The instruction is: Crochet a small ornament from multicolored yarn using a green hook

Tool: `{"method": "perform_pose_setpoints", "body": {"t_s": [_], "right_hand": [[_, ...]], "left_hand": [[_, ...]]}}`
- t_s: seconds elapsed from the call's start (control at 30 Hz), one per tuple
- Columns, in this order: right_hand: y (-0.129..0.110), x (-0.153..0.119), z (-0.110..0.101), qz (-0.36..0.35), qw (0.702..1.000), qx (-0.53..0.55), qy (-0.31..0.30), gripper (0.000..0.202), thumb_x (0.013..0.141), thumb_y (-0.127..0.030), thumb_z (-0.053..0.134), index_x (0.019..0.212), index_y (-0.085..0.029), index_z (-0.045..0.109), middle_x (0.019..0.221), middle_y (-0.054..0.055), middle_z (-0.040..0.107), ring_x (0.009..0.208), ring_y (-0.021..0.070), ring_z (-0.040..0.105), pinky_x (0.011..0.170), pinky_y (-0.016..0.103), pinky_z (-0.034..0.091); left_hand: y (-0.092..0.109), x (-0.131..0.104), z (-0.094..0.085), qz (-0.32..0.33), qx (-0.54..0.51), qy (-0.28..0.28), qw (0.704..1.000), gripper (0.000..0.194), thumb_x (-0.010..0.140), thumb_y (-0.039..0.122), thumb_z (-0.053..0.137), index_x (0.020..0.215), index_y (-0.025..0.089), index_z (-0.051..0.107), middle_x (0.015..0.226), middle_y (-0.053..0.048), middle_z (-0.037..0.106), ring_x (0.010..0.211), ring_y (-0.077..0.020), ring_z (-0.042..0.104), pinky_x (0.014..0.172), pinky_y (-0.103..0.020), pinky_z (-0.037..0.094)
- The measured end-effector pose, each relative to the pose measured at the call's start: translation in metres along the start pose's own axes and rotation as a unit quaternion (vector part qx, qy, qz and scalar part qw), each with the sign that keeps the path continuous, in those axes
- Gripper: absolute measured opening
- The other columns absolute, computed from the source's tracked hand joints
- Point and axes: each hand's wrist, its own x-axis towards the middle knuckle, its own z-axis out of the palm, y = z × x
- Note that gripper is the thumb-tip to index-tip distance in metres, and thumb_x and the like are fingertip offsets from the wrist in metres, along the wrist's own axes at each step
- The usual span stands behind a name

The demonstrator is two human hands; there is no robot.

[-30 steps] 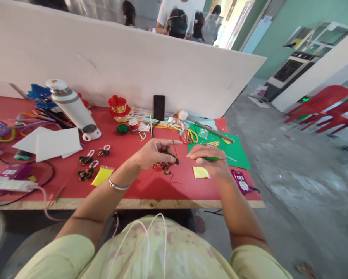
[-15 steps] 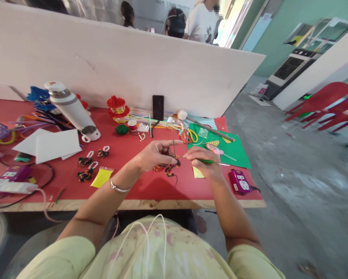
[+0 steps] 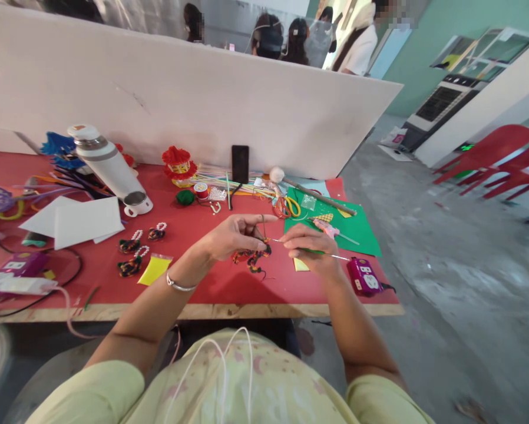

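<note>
Between its thumb and fingers my left hand (image 3: 233,237) pinches a dark, multicolored crocheted strip (image 3: 256,260), which hangs over the red tabletop in loose curls. A strand of yarn runs up over the left index finger. My right hand (image 3: 311,246) is closed around a thin crochet hook (image 3: 330,255) with a green grip, mostly covered by the fingers. The hook's tip meets the top of the strip beside the left fingertips. Three small finished pieces with white bead loops (image 3: 129,266) lie to the left, near a yellow packet (image 3: 155,269).
A white flask (image 3: 108,162) and cup (image 3: 138,203) stand at the left by white papers (image 3: 88,222). A phone (image 3: 240,164) leans on the white partition (image 3: 180,100). Scissors (image 3: 293,206) and a glue gun (image 3: 326,227) lie on green sheets (image 3: 361,232); a purple box (image 3: 364,277) is at right.
The crocheted strip has shifted and its loose end hangs differently. My right hand has turned slightly with the hook. Behind the partition, a person in white has moved to the right.
</note>
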Motion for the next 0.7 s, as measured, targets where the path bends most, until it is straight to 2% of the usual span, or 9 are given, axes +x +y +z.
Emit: {"method": "perform_pose_setpoints", "body": {"t_s": [0.17,0.37,0.43,0.57,0.7], "right_hand": [[-0.002,-0.001,-0.006,-0.013,0.999,-0.023,-0.024,0.028,0.088,-0.025,0.082,0.115,-0.035,0.082,0.107,0.005,0.083,0.095,0.022,0.076,0.088,0.04,0.061],[-0.005,-0.003,-0.006,0.008,1.0,-0.008,-0.026,0.024,0.089,-0.027,0.082,0.111,-0.035,0.083,0.105,0.005,0.084,0.093,0.0223,0.076,0.086,0.041,0.061],[-0.006,-0.005,-0.006,0.032,0.999,0.016,-0.008,0.018,0.09,-0.03,0.081,0.107,-0.033,0.084,0.101,0.005,0.084,0.091,0.0223,0.076,0.085,0.041,0.061],[0.0,-0.01,-0.003,0.121,0.989,0.073,0.044,0.014,0.09,-0.041,0.079,0.097,-0.03,0.085,0.094,0.005,0.084,0.091,0.0235,0.077,0.084,0.041,0.061],[0.014,-0.018,0.019,0.183,0.961,0.155,0.134,0.022,0.085,-0.052,0.082,0.086,-0.03,0.084,0.082,0.003,0.082,0.084,0.0226,0.076,0.08,0.039,0.062]], "left_hand": [[0.0,-0.001,-0.003,0.001,0.02,-0.006,1.0,0.08,0.068,0.017,0.09,0.144,0.012,0.067,0.074,-0.005,0.075,0.059,-0.0116,0.061,0.053,-0.021,0.04],[-0.001,0.0,-0.004,0.012,0.053,-0.013,0.998,0.075,0.067,0.017,0.09,0.139,0.013,0.071,0.071,-0.002,0.07,0.062,-0.0108,0.057,0.057,-0.022,0.04],[-0.002,-0.001,-0.004,0.014,0.061,-0.01,0.998,0.073,0.066,0.017,0.091,0.137,0.013,0.073,0.07,-0.001,0.068,0.062,-0.0106,0.057,0.057,-0.022,0.041],[-0.001,-0.001,-0.004,0.019,0.067,-0.015,0.997,0.07,0.067,0.018,0.091,0.135,0.013,0.074,0.071,-0.003,0.07,0.061,-0.011,0.059,0.057,-0.022,0.042],[0.002,-0.001,0.003,0.029,0.072,-0.008,0.997,0.069,0.068,0.018,0.089,0.135,0.011,0.074,0.072,-0.004,0.072,0.06,-0.0119,0.061,0.056,-0.022,0.044]]}}
